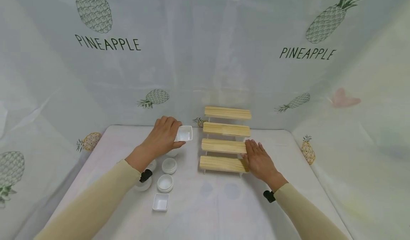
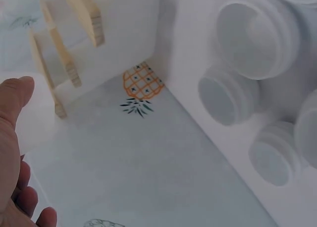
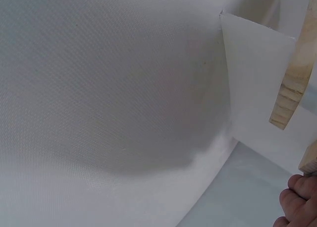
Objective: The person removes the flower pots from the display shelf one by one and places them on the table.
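Held up in my left hand (image 1: 164, 135) is a small white square dish (image 1: 185, 133), pinched by its side between thumb and fingers, left of the wooden rack. In the left wrist view the dish (image 2: 37, 110) shows pale beside the thumb. The stepped rack has several light wooden planks (image 1: 224, 146) on whitish supports. My right hand (image 1: 257, 160) rests against the right end of the lower planks, its fingers extended forward. In the right wrist view its fingertips (image 3: 296, 199) are just below a plank end.
Below my left arm stand several round white bowls (image 1: 165, 183), some partly hidden by the arm. Another square white dish (image 1: 161, 202) lies in front of them. A pineapple-print cloth (image 1: 211, 55) hangs behind the rack, meeting the table's back edge.
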`<state>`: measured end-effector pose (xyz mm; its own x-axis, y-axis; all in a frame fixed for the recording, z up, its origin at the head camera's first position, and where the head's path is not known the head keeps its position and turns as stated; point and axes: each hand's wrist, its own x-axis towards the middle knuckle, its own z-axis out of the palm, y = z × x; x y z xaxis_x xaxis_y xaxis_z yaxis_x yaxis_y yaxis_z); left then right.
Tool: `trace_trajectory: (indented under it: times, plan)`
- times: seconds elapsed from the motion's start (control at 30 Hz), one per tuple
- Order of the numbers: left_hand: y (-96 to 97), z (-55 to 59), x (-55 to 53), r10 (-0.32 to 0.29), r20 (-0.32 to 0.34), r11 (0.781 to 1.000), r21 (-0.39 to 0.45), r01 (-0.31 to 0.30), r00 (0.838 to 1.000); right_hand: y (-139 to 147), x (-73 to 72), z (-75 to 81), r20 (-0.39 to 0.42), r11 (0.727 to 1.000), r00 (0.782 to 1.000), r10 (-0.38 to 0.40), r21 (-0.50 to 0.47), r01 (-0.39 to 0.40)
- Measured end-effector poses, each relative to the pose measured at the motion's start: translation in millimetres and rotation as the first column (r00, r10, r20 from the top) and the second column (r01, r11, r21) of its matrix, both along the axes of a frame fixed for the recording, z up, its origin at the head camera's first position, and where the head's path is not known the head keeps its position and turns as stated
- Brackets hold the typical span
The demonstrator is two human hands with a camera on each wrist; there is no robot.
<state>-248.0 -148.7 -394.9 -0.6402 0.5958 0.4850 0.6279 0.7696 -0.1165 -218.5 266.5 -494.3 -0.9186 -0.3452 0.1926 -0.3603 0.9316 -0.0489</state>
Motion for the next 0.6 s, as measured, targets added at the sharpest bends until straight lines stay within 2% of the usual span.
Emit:
trace_trajectory:
  times: [0.23, 0.6]
  plan:
    - [-28.8, -12.7, 23.8, 0.001, 0.016, 0.999, 0.033, -0.001, 1.000, 0, -0.6, 0.4, 0.008, 1.000, 1.000, 0.000, 0.000, 0.000]
    - [-75.5, -44.3, 69.9, 0.003, -0.018, 1.000, 0.016, -0.002, 1.000, 0, -0.9, 1.2, -0.008, 1.000, 1.000, 0.009, 0.000, -0.009]
